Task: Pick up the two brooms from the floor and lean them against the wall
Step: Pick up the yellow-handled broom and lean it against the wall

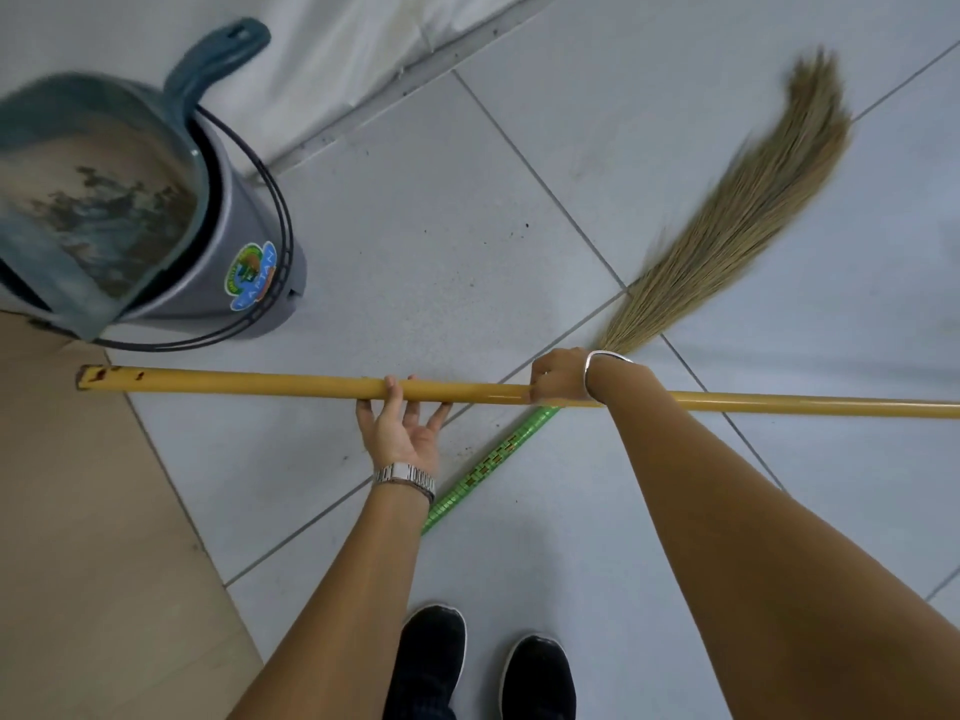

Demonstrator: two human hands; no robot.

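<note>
A long yellow broom handle (249,383) runs level across the view, held above the floor; its head is out of frame to the right. My right hand (558,379) is closed around it near the middle. My left hand (402,418) is under the handle, palm up, fingers spread and curling over it. A second broom lies on the tiled floor below: a green patterned handle (488,467) and a tan straw brush (753,210) that points to the upper right. The yellow handle crosses over it.
A grey bucket (234,272) with a blue dustpan (93,200) standing in it is at the upper left, near the wall base (395,80). A brown floor strip (78,511) runs along the left. My two black shoes (483,662) are at the bottom.
</note>
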